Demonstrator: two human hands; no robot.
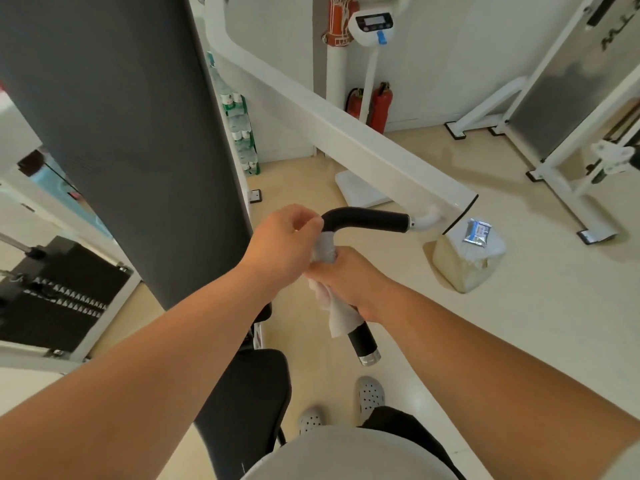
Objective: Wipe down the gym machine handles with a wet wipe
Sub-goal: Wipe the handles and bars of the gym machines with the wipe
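The wet wipe is wrapped round the black handle just below its bend. It is gripped there by the right hand, whose fingers are curled round wipe and handle together; a loose corner is left hanging beneath the fist. The wipe's upper edge is pinched by the left hand, its fingers bunched at the bend. Both bare forearms are stretched forward. No writing can be read: the blue label on the wipe pack, laid on a pale block right of the handle, is blurred. Left of the handle a grey back pad is seen; beyond the handle, red fire extinguishers; beneath the handle, cream floor.
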